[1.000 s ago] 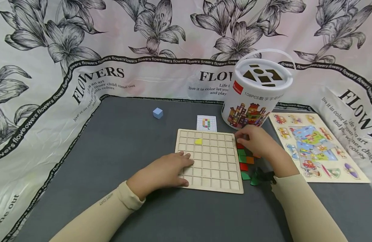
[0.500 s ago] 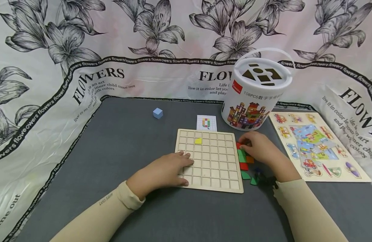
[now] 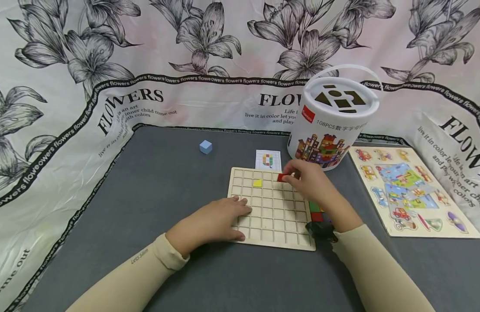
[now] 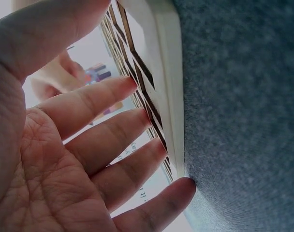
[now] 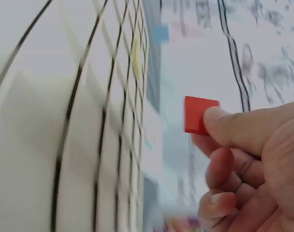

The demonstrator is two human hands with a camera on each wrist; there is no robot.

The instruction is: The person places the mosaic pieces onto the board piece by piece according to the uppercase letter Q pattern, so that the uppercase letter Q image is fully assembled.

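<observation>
My right hand (image 3: 312,182) pinches a red square tile (image 5: 195,115) between thumb and forefinger, over the upper right of the wooden grid board (image 3: 271,216). In the right wrist view the tile hangs apart from the board's surface. One yellow tile (image 3: 257,183) sits in a cell near the board's upper left. My left hand (image 3: 210,221) rests on the board's left edge, fingers spread; in the left wrist view its fingertips (image 4: 130,86) touch the board's side. Green and red tiles (image 3: 316,212) lie along the board's right edge, partly hidden by my right arm.
A pattern card (image 3: 268,160) lies just behind the board. Beyond it at right stands a white bucket (image 3: 333,125) with a shape-hole lid. A picture puzzle board (image 3: 415,190) lies at the right, and a blue cube (image 3: 205,147) sits at the back left.
My right hand has picked up a red tile from beside the board and moved left with it over the top right cells. The left hand stays in place.
</observation>
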